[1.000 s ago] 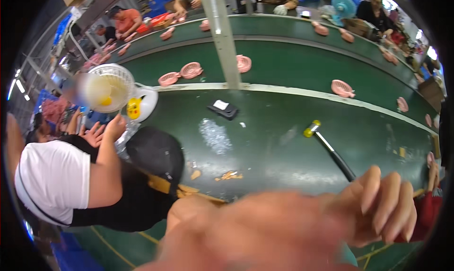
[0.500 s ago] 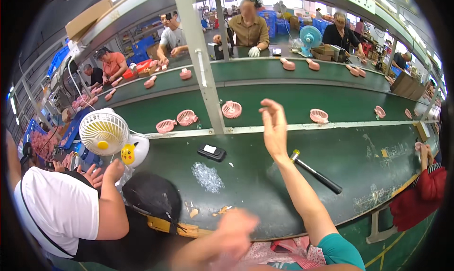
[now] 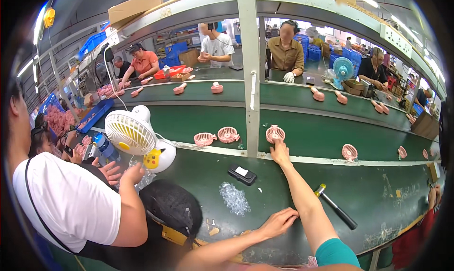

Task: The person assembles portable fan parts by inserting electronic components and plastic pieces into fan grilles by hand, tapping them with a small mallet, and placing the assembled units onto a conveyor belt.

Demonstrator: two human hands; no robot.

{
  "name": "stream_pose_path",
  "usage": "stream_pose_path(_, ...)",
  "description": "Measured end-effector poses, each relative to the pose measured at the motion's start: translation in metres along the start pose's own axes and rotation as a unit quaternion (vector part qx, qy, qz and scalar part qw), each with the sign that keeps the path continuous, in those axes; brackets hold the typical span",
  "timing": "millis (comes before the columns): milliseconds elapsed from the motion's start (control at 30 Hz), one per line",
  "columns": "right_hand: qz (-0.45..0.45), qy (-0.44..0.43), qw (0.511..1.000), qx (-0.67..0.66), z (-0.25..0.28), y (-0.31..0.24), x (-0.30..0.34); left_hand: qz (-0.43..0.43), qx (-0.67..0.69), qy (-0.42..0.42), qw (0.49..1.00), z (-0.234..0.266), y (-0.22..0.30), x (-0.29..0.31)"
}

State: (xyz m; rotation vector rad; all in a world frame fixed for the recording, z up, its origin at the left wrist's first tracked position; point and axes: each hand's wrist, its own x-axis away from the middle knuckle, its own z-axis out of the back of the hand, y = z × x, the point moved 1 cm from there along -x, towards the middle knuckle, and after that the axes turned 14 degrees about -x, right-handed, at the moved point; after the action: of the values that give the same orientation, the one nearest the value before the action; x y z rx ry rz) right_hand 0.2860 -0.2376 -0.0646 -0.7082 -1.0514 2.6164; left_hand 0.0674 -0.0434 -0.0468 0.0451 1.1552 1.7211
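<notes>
My right hand (image 3: pixel 280 153) reaches across the metal rail, its fingertips at the near edge of a pink round slatted fan housing (image 3: pixel 275 133) on the green belt. The thumb stands slightly off from the fingers, and the housing lies in its place. My left hand (image 3: pixel 282 222) is low over the near bench beside my right forearm, fingers loosely stretched and nothing seen in them. Nearby on the bench are a pile of small clear plastic pieces (image 3: pixel 234 199), a black case with a white label (image 3: pixel 242 174) and a mallet with a yellow-tipped head (image 3: pixel 336 207).
More pink housings (image 3: pixel 228 135) lie along the belt (image 3: pixel 307 126). An upright post (image 3: pixel 249 72) rises from the rail. At left stand a white fan (image 3: pixel 131 133), a black mesh bag (image 3: pixel 171 205) and a co-worker in a white shirt (image 3: pixel 71 200). Other people work across the belts.
My right hand has come down from the air to the pink housing. My left hand has moved from the bench's near edge to beside my right forearm. The view has shifted left.
</notes>
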Motion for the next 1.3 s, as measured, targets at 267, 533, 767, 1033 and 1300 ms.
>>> stream_pose_path(267, 0.137, 0.195, 0.946, -0.221, 0.042, -0.004, 0.065, -0.008, 0.005, 0.112, 0.994, 0.01, 0.003, -0.008)
stream_pose_path(533, 0.257, -0.034, 0.951, -0.172, 0.152, -0.027, 0.192, -0.175, -0.208, 0.243, 0.931, 0.04, 0.021, -0.002)
stream_pose_path(767, 0.229, -0.13, 0.957, -0.125, 0.164, -0.021, 0.209, -0.155, -0.351, -0.072, 0.921, 0.023, -0.002, -0.014)
stream_pose_path(1033, 0.227, -0.034, 0.958, -0.17, 0.157, -0.013, 0.218, -0.207, -0.253, -0.06, 0.943, 0.043, -0.003, -0.028)
stream_pose_path(1300, 0.194, 0.006, 0.946, -0.259, 0.158, -0.004, 0.222, -0.176, -0.235, -0.037, 0.955, 0.043, 0.0, -0.018)
